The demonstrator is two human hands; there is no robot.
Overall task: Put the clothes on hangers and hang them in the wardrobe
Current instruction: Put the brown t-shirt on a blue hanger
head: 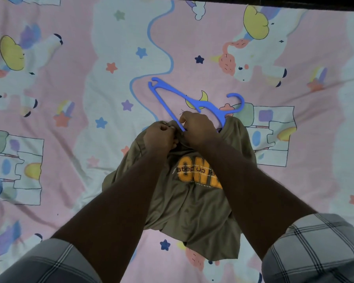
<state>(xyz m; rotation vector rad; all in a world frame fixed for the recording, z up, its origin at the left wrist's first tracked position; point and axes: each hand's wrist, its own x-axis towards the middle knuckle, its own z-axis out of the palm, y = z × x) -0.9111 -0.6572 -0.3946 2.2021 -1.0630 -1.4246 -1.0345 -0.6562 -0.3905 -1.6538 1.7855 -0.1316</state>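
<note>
The olive-green printed T-shirt (192, 203) lies crumpled on the pink cartoon-print bedsheet (74, 82). At its collar, the left hand (160, 137) pinches the fabric. Just beside it, the right hand (198, 128) grips the blue plastic hanger (172, 97), whose right end is tucked into the shirt.

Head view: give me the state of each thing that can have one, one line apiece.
Blue hanger: one end tucked into the shirt's neck, other arm and hook still outside, lying on the bed.
Olive T-shirt: crumpled on the bedsheet, print up, not yet on the hanger.
Left hand: gripping the collar fabric.
Right hand: curled at the collar by the hanger; exact grip unclear.
</note>
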